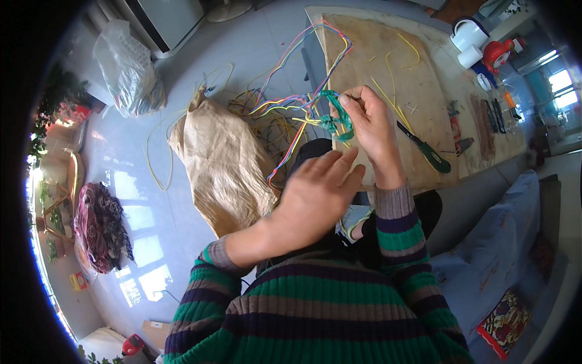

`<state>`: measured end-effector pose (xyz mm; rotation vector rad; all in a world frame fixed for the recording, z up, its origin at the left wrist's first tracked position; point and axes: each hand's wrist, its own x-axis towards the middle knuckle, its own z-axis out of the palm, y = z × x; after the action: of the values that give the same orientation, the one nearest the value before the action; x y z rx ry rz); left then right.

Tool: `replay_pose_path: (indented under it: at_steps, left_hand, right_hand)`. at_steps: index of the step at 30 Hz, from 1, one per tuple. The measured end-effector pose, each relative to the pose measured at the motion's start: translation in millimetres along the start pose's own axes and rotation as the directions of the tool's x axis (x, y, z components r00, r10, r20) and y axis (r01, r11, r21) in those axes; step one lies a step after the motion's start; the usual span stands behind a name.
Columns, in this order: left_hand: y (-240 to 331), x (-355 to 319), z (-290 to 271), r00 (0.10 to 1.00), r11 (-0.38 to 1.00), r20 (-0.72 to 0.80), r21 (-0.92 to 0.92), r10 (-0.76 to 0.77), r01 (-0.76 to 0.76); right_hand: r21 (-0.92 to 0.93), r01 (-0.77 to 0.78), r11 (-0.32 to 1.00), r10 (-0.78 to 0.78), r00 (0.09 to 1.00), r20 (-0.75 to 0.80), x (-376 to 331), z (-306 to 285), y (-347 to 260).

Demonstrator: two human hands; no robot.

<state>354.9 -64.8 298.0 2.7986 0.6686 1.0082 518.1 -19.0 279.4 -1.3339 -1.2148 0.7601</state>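
Note:
In front of me, above the near left edge of the wooden board, my right hand [373, 121] pinches a green strip [344, 118] between thumb and fingers. The strip is looped and knotted around a bundle of thin coloured wires [279, 104] in pink, blue, yellow and red. Those wires run left and loop up over the table's far corner. My left hand [315, 194] is below the bundle, slightly blurred, fingers stretched toward my right wrist and apart from the wires. A green-handled knife [433, 158] lies on the board, right of my right hand.
Yellow wire pieces [391, 100] lie on the board [364, 48]. A tan sack [227, 158] stands left of my knees beside tangled wires. White mugs [468, 35] and tools [488, 115] occupy the table's right side. A plastic bag [127, 70] sits far left.

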Motion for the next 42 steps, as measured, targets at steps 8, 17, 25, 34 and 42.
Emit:
replay_pose_path:
  at_steps: [8,17,25,34,42]
  left_hand:
    - [-118.2,51.3,2.2,0.998,0.982,0.045,-0.179,-0.050,0.058]
    - [-103.6,60.2,36.0,0.974,0.991,-0.194,0.047,-0.116,0.128]
    - [-116.6,51.2,31.7,0.996,0.941,0.083,-0.331,-0.037,0.063]
    - [-121.5,62.3,-3.5,0.888,0.790,0.454,-0.569,0.070,0.229]
    - [-132.8,63.1,1.9,0.846,0.108,0.405,-0.879,-0.346,0.465]
  right_hand:
    - [-0.421,0.251,0.872,-0.295,0.954,-0.043,-11.9,8.2,-9.8]
    - [-0.705,0.348,0.618,-0.514,0.857,-0.028,-25.3,23.0,-28.4]
    - [-0.654,0.320,0.685,-0.438,0.899,-0.019,-28.3,12.2,-18.5]
    - [-0.639,0.299,0.709,-0.417,0.908,-0.038,-30.5,8.2,-15.4]
    - [-0.607,0.266,0.749,-0.386,0.920,-0.073,-31.2,12.3,-14.5]
